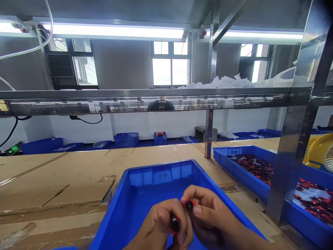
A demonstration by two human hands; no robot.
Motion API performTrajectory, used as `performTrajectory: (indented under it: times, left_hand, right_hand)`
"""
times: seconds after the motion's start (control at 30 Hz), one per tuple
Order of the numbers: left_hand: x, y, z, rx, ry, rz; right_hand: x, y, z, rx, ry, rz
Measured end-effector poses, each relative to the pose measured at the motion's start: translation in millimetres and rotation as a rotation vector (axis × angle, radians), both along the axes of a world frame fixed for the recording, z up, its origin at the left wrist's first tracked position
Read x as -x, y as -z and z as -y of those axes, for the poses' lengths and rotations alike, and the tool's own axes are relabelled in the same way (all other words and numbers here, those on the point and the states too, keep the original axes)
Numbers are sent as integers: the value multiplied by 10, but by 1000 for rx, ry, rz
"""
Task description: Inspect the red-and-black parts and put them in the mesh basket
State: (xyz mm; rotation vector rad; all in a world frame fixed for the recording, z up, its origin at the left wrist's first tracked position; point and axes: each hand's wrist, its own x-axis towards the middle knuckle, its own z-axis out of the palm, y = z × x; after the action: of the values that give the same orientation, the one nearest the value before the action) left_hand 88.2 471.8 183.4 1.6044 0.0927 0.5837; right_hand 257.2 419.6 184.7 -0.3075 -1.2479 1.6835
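Both my hands are close together over a blue plastic tray [158,166]. My left hand [166,218] is curled round a small black and red part [175,224] with a dark round end, and some red shows at its edge. Between the thumb and fingers of my right hand [208,208] sits a similar small black and red part [189,205]. The fingertips of the two hands are touching or nearly so. What kind of part these are I cannot make out, and my palms hide the rest of them.
Cardboard [78,180] covers the bench. A long blue tray [249,149] at right holds many red and black parts [255,168]. A metal post [288,139] rises in front of it. A metal shelf rail [130,100] crosses ahead. A yellow fan [318,151] stands far right.
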Motion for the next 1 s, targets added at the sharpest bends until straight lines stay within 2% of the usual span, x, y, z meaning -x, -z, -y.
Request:
performTrajectory:
  times: [0.13, 0.2, 0.27, 0.33, 0.43, 0.5, 0.57, 0.63, 0.73, 0.83, 0.9, 0.93, 1.0]
  left_hand:
    - [3, -1, 95, -32, -61, 27]
    - [24, -32, 173, -51, -119, 32]
    - [37, -67, 237, -66, -165, 18]
    - [36, -94, 270, -60, -179, 2]
    - [19, -106, 271, 20, -162, 27]
    - [7, -97, 258, 83, -158, 61]
    - [-1, -85, 250, 113, -176, 92]
    - [-2, -81, 252, 120, -193, 117]
    - [16, -104, 280, 108, -209, 115]
    - [50, -132, 332, 73, -253, 23]
    - [65, -125, 362, 51, -342, -64]
    - [64, -110, 369, 51, -399, -104]
    - [42, -60, 360, 63, -477, -160]
  right_hand:
    - [-46, -24, -34, 190, -111, -124]
    - [-53, -40, -42, 199, -71, -105]
    - [-40, -47, -31, 140, 46, -15]
    - [-12, -45, 5, -24, 289, 181]
    - [31, -37, 98, -520, 707, 543]
    - [55, -33, 160, -777, 845, 649]
    - [75, -26, 203, -842, 882, 653]
    - [90, -18, 219, -821, 911, 645]
    - [98, -13, 211, -866, 898, 629]
    - [105, -30, 207, -951, 860, 666]
    - [117, -56, 224, -978, 861, 725]
    - [123, -71, 232, -958, 869, 746]
    - [127, -97, 226, -807, 866, 745]
